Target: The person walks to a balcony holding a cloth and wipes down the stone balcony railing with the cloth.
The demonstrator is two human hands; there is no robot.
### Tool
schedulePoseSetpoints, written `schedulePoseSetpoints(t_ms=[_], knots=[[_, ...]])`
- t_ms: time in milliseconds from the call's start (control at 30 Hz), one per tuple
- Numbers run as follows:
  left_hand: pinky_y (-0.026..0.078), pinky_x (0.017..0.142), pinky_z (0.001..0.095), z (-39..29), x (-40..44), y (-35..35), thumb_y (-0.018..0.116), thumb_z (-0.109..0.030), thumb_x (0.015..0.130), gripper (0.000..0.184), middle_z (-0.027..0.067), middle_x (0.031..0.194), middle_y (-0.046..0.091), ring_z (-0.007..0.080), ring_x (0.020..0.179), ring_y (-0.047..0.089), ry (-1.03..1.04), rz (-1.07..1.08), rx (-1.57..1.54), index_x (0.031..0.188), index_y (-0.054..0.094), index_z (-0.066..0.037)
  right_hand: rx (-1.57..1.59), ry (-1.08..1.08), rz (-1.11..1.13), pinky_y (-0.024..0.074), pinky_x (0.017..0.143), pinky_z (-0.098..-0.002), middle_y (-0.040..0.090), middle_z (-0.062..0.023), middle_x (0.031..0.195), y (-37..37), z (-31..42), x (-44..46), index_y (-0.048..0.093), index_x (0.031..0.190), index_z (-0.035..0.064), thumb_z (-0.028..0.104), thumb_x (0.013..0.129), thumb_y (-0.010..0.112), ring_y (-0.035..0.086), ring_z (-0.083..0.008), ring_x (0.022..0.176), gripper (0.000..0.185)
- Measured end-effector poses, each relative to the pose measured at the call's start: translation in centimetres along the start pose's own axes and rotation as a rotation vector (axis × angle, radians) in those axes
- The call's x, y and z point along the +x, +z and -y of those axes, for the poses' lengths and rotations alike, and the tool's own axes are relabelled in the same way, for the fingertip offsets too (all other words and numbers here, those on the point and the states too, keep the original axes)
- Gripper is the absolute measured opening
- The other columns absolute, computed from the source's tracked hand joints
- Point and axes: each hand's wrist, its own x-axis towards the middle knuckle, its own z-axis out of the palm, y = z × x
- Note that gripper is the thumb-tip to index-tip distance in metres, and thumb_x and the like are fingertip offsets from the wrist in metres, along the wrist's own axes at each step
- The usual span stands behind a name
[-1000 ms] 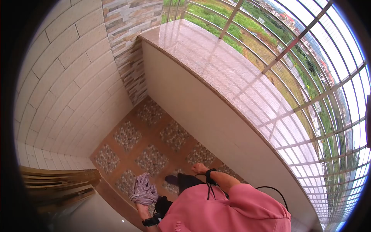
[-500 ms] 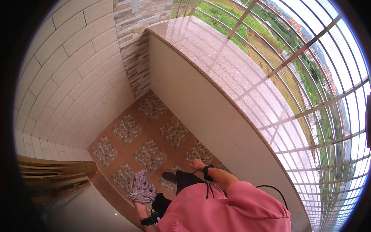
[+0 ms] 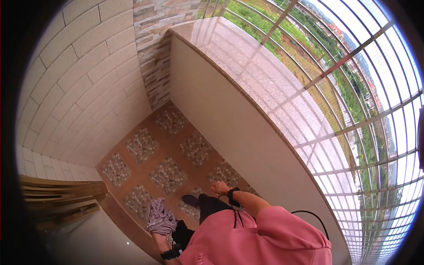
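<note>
Your left hand (image 3: 159,236) clamped on crumpled, striped cloth (image 3: 160,217); your right hand (image 3: 219,188) curled in loose fist above pebbled floor (image 3: 168,176), near dark shoe (image 3: 191,201)

Your crumpled mauve-and-white cloth (image 3: 160,218): matt, wrinkled
Your long pinkish stone ledge (image 3: 260,81): smooth, glossy
Your silvery straight metal bars (image 3: 319,78): shiny

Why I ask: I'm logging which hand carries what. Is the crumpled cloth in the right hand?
No, the crumpled cloth is bunched in the left hand, while the right hand is apart from it.
</note>
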Motion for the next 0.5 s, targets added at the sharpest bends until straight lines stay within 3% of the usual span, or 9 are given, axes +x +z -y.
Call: schedulePoseSetpoints(t_ms=[500], knots=[[0.020, 0.111, 0.0410, 3.6, -0.3, 1.0, 0.039, -0.031, 0.090, 0.048, 0.0160, 0.135, 0.046, 0.0283, 0.131, 0.034, -0.024, -0.181, -0.156, 0.126, 0.052, -0.002, -0.055, 0.041, -0.004, 0.0499, 0.074, -0.0452, 0.066, -0.0181, 0.083, 1.1, 3.3, 0.0, 0.067, 0.087, 0.0075, 0.031, 0.081, 0.049, 0.064, -0.0363, 0.082, 0.031]])
